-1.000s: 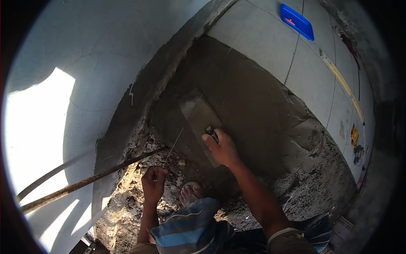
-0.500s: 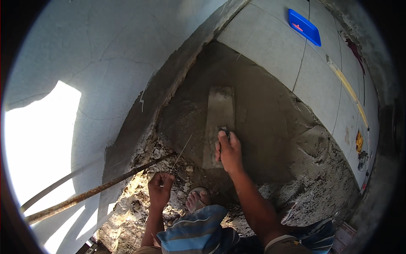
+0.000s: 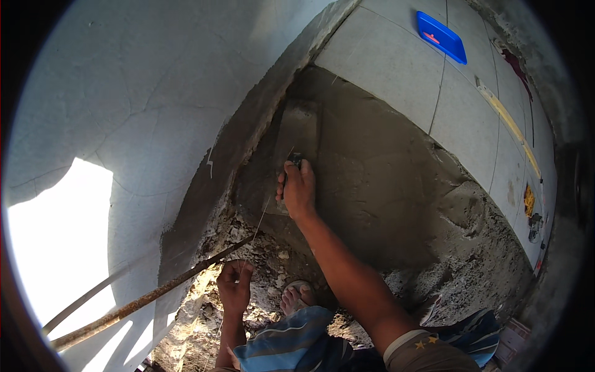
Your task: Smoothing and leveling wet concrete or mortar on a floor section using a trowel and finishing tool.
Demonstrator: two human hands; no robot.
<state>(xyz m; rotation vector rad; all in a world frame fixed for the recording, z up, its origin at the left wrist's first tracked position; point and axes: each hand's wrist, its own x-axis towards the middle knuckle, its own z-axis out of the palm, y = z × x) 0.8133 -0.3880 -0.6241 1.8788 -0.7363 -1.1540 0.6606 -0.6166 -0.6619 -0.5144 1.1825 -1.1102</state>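
My right hand (image 3: 300, 191) is wrapped round the handle of a long rectangular plastering float (image 3: 299, 127). The float lies flat on wet grey mortar (image 3: 378, 180), close to the base of the wall. Lower down, my left hand (image 3: 234, 285) pinches a thin string (image 3: 263, 217) between thumb and fingers. This string stretches up toward the float, and its far part is hard to follow. Beneath my left hand is rough, broken ground (image 3: 266, 254).
A rusty metal rod (image 3: 142, 297) slants past my left hand, its tip at the mortar's edge. The white wall (image 3: 155, 80) rises at left. Pale tiles (image 3: 384, 56) border the mortar at right, bearing a blue tray (image 3: 441, 40) and a yellow strip (image 3: 508, 124). My sandalled foot (image 3: 297, 296) stands near the mortar.
My right hand has slid the float left and farther away across the mortar, closer to the wall. My left hand stays almost in place, still pinching the string.
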